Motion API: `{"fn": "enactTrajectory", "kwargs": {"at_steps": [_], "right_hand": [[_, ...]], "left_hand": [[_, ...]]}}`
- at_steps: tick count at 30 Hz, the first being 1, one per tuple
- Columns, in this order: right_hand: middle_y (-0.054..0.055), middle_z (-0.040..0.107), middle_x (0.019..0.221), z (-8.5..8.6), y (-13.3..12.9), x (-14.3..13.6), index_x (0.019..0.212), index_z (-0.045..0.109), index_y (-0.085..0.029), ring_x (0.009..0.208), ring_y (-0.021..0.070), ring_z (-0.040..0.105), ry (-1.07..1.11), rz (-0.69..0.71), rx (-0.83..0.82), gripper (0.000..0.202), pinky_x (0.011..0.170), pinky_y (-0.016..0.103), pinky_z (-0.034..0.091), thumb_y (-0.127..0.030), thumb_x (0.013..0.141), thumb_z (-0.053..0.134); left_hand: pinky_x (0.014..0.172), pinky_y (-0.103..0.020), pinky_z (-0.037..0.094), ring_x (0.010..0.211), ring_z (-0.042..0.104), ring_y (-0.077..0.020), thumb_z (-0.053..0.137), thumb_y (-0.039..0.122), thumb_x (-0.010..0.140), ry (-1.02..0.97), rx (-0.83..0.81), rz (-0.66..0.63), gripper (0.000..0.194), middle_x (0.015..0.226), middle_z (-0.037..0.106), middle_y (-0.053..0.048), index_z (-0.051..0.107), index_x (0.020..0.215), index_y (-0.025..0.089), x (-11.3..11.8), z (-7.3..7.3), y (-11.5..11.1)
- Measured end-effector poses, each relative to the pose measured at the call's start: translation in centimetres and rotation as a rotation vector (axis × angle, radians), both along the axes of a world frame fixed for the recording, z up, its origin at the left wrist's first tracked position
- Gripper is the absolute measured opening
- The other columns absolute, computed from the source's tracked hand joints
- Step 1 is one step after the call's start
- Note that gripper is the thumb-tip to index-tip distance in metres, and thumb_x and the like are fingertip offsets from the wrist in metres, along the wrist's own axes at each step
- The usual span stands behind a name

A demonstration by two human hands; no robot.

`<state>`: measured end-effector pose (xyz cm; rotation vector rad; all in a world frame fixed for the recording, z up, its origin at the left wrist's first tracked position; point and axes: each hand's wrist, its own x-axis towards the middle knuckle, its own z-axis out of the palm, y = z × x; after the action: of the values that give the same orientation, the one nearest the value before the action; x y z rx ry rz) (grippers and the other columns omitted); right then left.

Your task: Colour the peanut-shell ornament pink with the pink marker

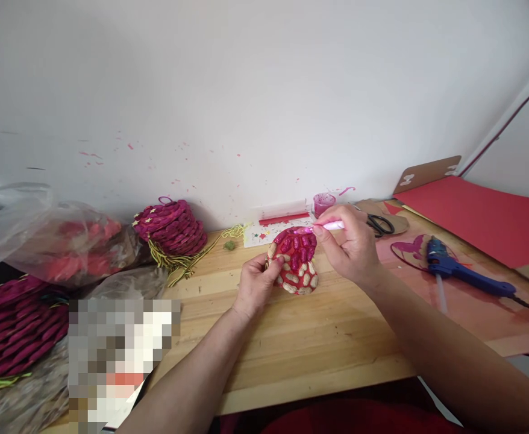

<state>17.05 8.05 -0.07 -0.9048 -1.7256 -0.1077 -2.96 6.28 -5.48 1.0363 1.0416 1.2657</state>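
Through the head camera, I am gripping the peanut-covered piece (294, 260) at its left edge with the left hand (256, 282), the thumb pressing on the front face. The piece is sitting at the centre of the view, above the near part of the worktop (309, 343); I cannot tell whether its lower edge is touching the wood. The right hand (349, 246) is closing thumb and fingers around the pale handle of a paintbrush (335, 226), and the bristle end is pointing left onto the upper part of the piece. Magenta paint is covering the peanuts along the top and upper right; those along the left and bottom are showing their bare tan shells over a red base. Behind the right hand, a paint-stained cup (324, 204) is standing near the wall (255, 90), and black-handled scissors (381, 225) are lying just to the right. Further right, a blue glue gun (470, 276) is resting on its side below large red sheets (481, 214). To the left, a magenta braided bundle (178, 226) with yellow-green cords is standing beside a clear plastic bag (84, 241) holding red material.
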Motion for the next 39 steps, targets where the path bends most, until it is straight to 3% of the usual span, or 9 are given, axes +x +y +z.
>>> {"fn": "enactTrajectory", "kwargs": {"at_steps": [5, 10, 16, 23, 27, 31, 35, 39], "right_hand": [[0.003, 0.075, 0.088, 0.3, 0.0, 0.4, 0.092, 0.060, -0.027, 0.086, 0.0251, 0.069, -0.041, -0.019, -0.041, 0.007, 0.086, 0.046, 0.045, -0.030, 0.097, 0.064], [0.002, 0.075, 0.089, -0.1, 0.1, 0.0, 0.091, 0.062, -0.025, 0.087, 0.0233, 0.067, -0.120, 0.028, -0.054, 0.006, 0.086, 0.044, 0.042, -0.027, 0.096, 0.064], [0.002, 0.077, 0.088, -0.2, 0.1, -0.3, 0.091, 0.064, -0.025, 0.089, 0.0246, 0.069, -0.142, 0.026, 0.023, 0.006, 0.088, 0.046, 0.042, -0.026, 0.096, 0.066], [0.004, 0.077, 0.088, -0.3, 0.2, 0.0, 0.091, 0.066, -0.028, 0.089, 0.0282, 0.071, -0.110, 0.022, -0.002, 0.007, 0.090, 0.051, 0.047, -0.032, 0.096, 0.066], [0.007, 0.076, 0.094, -0.2, 1.1, 1.5, 0.098, 0.065, -0.029, 0.087, 0.0279, 0.072, 0.129, -0.072, -0.025, 0.014, 0.085, 0.048, 0.053, -0.042, 0.098, 0.065], [0.009, 0.077, 0.093, 2.1, 2.9, 3.8, 0.102, 0.064, -0.027, 0.085, 0.0281, 0.073, 0.267, -0.271, -0.098, 0.021, 0.077, 0.043, 0.053, -0.048, 0.101, 0.060], [0.010, 0.079, 0.096, 5.0, 6.6, 5.4, 0.104, 0.063, -0.025, 0.093, 0.0304, 0.074, 0.110, -0.449, -0.317, 0.020, 0.085, 0.045, 0.052, -0.041, 0.102, 0.052], [0.016, 0.078, 0.104, 5.3, 11.4, 5.9, 0.106, 0.066, -0.022, 0.104, 0.0375, 0.068, -0.186, -0.644, -0.564, 0.021, 0.096, 0.054, 0.044, -0.036, 0.098, 0.053]], "left_hand": [[0.054, -0.027, 0.053, 0.057, 0.064, -0.0156, 0.091, 0.062, 0.062, 0.066, 0.035, 0.051, 0.052, 0.071, 0.075, -0.006, 0.079, 0.078, 0.014, -0.2, 0.1, 0.1], [0.053, -0.024, 0.049, 0.056, 0.061, -0.0145, 0.088, 0.056, 0.070, 0.177, 0.100, 0.091, 0.044, 0.066, 0.073, -0.005, 0.079, 0.076, 0.014, -0.4, 0.0, 0.0], [0.055, -0.026, 0.051, 0.060, 0.062, -0.0160, 0.087, 0.057, 0.071, 0.150, 0.081, 0.070, 0.044, 0.070, 0.074, -0.006, 0.077, 0.076, 0.014, -0.4, 0.0, 0.0], [0.054, -0.025, 0.050, 0.057, 0.062, -0.0150, 0.088, 0.057, 0.070, 0.148, 0.067, 0.078, 0.044, 0.069, 0.074, -0.006, 0.078, 0.076, 0.014, -0.4, -0.4, 0.3], [0.054, -0.027, 0.052, 0.057, 0.065, -0.0167, 0.090, 0.063, 0.064, 0.044, -0.009, 0.053, 0.052, 0.069, 0.075, -0.006, 0.078, 0.076, 0.015, -0.2, -0.7, 0.6], [0.052, -0.026, 0.052, 0.057, 0.066, -0.0162, 0.095, 0.063, 0.057, -0.059, -0.116, 0.061, 0.056, 0.071, 0.076, -0.006, 0.079, 0.081, 0.014, -0.2, -0.5, 0.7], [0.045, -0.021, 0.044, 0.050, 0.057, -0.0101, 0.098, 0.062, 0.050, -0.074, -0.165, 0.080, 0.059, 0.065, 0.072, -0.004, 0.079, 0.078, 0.013, -0.4, 0.0, 0.7], [0.044, -0.020, 0.043, 0.049, 0.053, -0.0085, 0.098, 0.063, 0.050, -0.075, -0.157, 0.067, 0.060, 0.063, 0.070, -0.003, 0.079, 0.076, 0.013, -0.5, 0.0, 0.8]]}}
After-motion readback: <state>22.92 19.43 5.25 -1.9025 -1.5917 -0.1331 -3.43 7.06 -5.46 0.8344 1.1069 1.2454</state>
